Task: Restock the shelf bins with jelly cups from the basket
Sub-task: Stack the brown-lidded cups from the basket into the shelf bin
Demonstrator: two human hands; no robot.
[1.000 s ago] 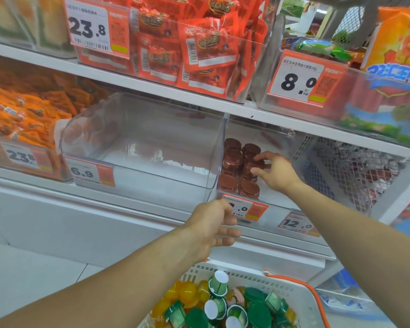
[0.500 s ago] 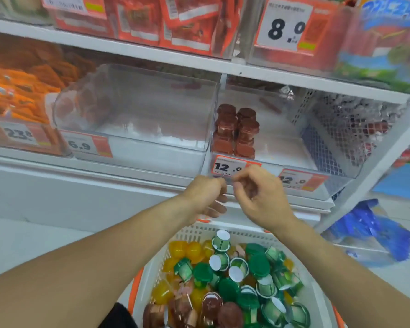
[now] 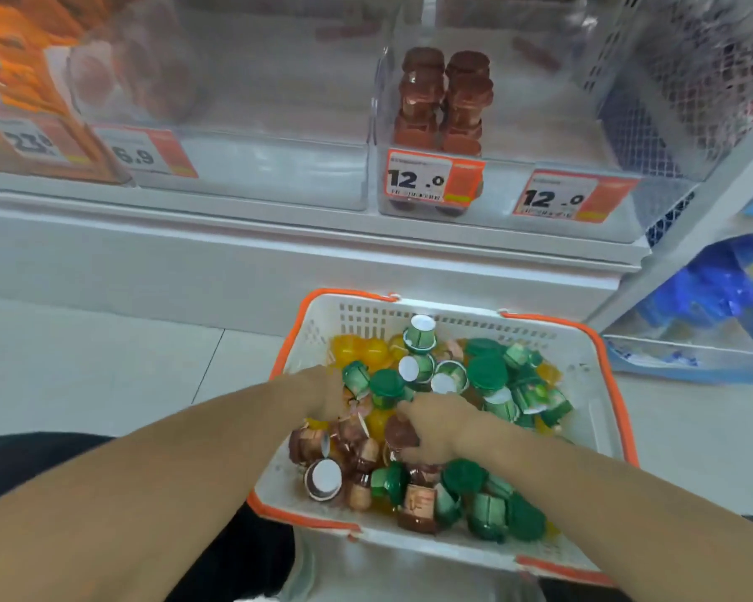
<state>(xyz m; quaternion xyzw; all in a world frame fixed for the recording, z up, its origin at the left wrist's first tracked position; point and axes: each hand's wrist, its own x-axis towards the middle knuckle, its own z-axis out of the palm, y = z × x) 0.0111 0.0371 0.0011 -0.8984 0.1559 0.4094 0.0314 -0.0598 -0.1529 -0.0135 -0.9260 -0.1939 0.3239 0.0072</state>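
Observation:
A white basket with an orange rim [image 3: 592,375] sits low in front of me, filled with several green, yellow and brown jelly cups. My right hand [image 3: 442,430] is inside it, fingers curled round a brown jelly cup [image 3: 398,433]. My left hand [image 3: 320,393] reaches into the basket's left side, its fingertips buried among brown cups and blurred. On the shelf above, a clear bin [image 3: 540,136] tagged 12.0 holds stacked brown jelly cups [image 3: 442,102] at its left side. The clear bin to its left [image 3: 270,136], tagged 6.9, shows no cups.
Orange snack packs [image 3: 9,67] fill the bin at far left. A white wire mesh panel [image 3: 692,80] closes the shelf's right end. A blue plastic bag [image 3: 713,306] lies on the floor to the right. A white shelf ledge [image 3: 279,245] juts out above the basket.
Both hands came down from the shelf front into the basket. The right hand, earlier at the brown cups in the bin, now grips a brown cup. The view tilted down.

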